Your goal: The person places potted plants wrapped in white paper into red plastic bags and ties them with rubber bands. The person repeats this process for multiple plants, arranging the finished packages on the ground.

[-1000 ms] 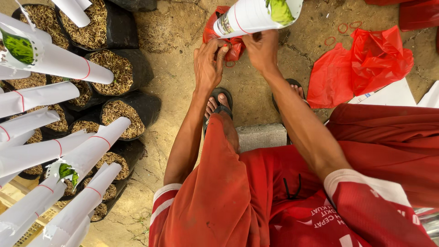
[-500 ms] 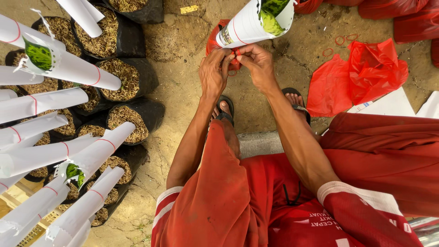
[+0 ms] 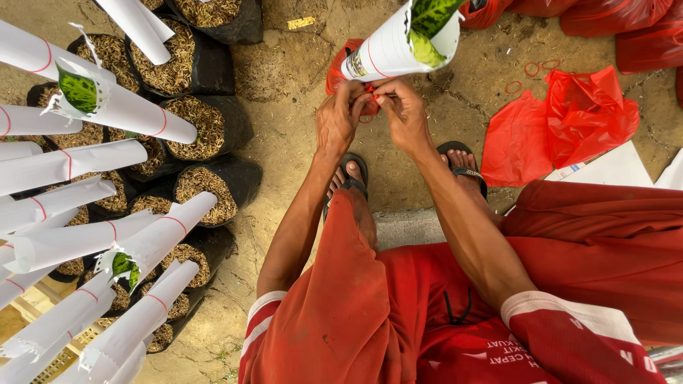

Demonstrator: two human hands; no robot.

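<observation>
I see my left hand and right hand meeting fingertip to fingertip, both pinched narrow on a red rubber band at the lower end of a white paper cone. The cone sits just above the hands, its long axis tilted, narrow end toward the hands, wide mouth pointing up and right with a spotted green leaf inside. Left of my left hand stand black bags of husk. Right of my right hand lies a red plastic bag on the dirt floor.
</observation>
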